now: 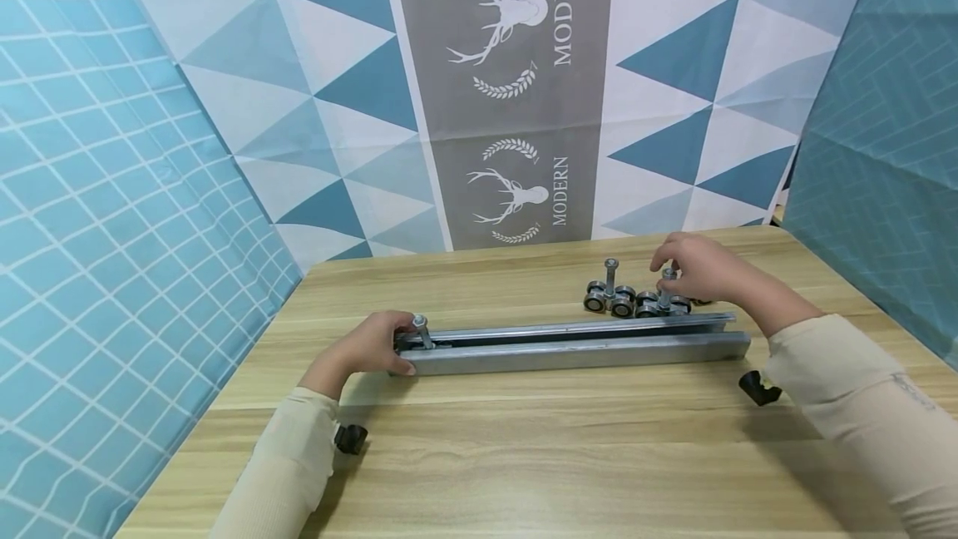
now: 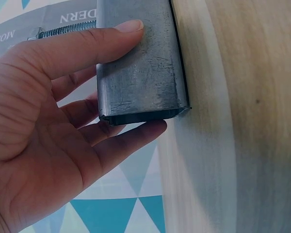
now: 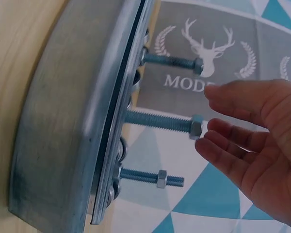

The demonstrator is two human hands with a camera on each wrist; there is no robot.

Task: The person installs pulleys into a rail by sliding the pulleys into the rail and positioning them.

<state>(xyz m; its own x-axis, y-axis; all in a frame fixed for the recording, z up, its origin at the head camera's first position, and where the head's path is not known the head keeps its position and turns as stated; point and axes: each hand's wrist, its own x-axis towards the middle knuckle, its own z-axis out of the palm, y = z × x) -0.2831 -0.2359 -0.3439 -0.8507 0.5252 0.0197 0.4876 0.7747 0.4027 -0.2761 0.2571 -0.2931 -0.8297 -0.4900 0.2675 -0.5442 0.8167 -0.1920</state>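
Silver metal roller (image 1: 663,306) with wheels and an upright bolt (image 3: 157,120) sits at eight o'clock from the nearer right hand (image 1: 698,267), whose fingers (image 3: 223,160) are apart, while the left hand (image 1: 377,342) grips the long grey metal rail (image 1: 576,358) running nine to three o'clock

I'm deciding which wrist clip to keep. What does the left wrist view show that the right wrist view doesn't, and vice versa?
Only the left wrist view: the left hand gripping one end of the metal channel rail, with a single threaded bolt standing out from it.
Only the right wrist view: the right hand near three threaded bolts, with trolley rollers partly hidden by the rail.
Both: the rail, the wooden tabletop and the patterned backdrop.
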